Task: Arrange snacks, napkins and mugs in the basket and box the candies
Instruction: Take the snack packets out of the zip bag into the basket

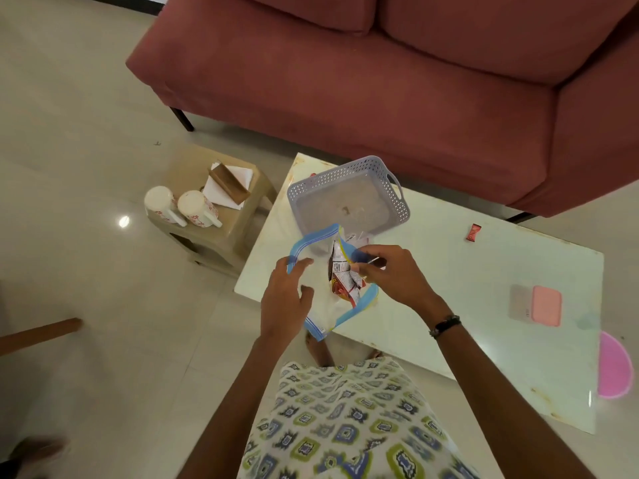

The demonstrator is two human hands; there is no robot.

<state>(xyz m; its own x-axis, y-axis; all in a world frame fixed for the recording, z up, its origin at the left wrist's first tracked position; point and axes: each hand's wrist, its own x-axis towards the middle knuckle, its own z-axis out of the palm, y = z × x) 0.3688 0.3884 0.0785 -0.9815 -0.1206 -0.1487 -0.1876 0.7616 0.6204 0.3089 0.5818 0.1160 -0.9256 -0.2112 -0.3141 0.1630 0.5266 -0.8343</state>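
Both hands hold a zip bag (320, 292) of snack packets (344, 276) open over the white counter (449, 271): the left hand (285, 299) grip pinches one blue rim, the right hand (390, 274) grip pinches the other, just in front of the grey basket (347, 195); two mugs (183, 205) and napkins (230, 184) sit on a side stool (221, 233)

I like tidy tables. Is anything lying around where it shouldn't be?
Yes: one red candy lies alone on the white table, apart from the zip bag of snacks and outside the pink box.
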